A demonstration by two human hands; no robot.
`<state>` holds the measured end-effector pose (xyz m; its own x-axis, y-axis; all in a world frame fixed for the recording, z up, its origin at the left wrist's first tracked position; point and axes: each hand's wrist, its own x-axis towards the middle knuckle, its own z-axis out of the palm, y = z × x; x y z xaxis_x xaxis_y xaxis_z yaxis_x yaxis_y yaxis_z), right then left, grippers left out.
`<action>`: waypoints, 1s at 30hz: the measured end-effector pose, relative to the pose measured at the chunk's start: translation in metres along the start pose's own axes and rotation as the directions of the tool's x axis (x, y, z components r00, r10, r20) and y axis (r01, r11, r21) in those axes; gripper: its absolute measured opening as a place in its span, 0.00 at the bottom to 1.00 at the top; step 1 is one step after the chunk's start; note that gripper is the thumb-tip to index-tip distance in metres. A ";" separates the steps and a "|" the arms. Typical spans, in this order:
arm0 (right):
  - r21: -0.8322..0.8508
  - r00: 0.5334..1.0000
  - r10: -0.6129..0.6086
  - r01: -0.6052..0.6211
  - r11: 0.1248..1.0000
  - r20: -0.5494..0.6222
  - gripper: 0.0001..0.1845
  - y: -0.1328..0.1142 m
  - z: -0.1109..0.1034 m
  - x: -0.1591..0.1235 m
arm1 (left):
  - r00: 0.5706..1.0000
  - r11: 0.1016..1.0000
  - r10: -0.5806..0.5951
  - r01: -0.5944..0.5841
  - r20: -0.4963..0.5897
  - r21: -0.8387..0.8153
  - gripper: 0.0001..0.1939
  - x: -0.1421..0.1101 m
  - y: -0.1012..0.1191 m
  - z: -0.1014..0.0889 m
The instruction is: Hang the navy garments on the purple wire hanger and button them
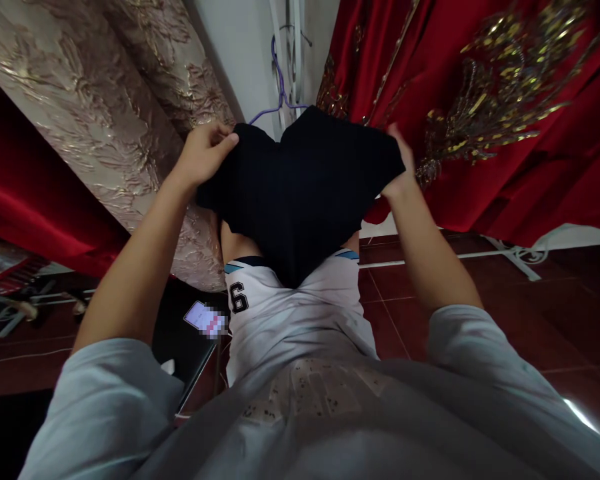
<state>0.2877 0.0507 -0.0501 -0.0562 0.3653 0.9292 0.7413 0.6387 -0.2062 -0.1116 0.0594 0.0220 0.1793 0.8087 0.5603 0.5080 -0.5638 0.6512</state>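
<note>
A dark, nearly black piece of clothing (pixel 300 193) is spread between my hands above my lap, its lower part narrowing to a point over my white shorts. My left hand (pixel 207 153) pinches its upper left corner, thumb on top. At the right edge, my right hand (pixel 403 163) grips the garment, with most of the fingers behind the cloth and slightly blurred. Just beyond the garment's top edge is a purple clothes hanger (pixel 280 87); the cloth hides its lower part, and I cannot tell if the two are joined.
Pinkish embossed fabric (pixel 100 120) hangs on the left. Red cloth with gold sequins (pixel 490 93) hangs on the right. A white metal rack (pixel 297 53) stands ahead. On a black seat (pixel 180 313) at my left lies a lit phone (pixel 203 317). Dark red tiles (pixel 390 293) cover the floor.
</note>
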 end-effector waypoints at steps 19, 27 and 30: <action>0.603 0.866 0.368 -0.500 0.622 0.339 0.60 -0.089 -0.003 0.045 | 0.968 0.995 -0.075 0.055 -0.239 -0.086 0.18 0.045 0.003 0.030; 0.406 0.800 0.024 -0.329 0.852 0.599 0.38 -0.094 0.066 -0.014 | 0.988 0.939 0.151 -0.131 0.037 -0.317 0.11 0.002 0.027 0.039; 0.271 0.924 0.029 -0.142 0.952 0.381 0.48 -0.108 0.101 -0.025 | 0.902 0.889 0.369 -0.271 0.225 -0.370 0.16 -0.019 0.058 0.054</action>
<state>0.1412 0.0408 -0.0824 -0.2850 0.6140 0.7360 0.5325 0.7399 -0.4111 -0.0397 0.0208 0.0217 0.5386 0.5593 0.6302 0.0912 -0.7822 0.6163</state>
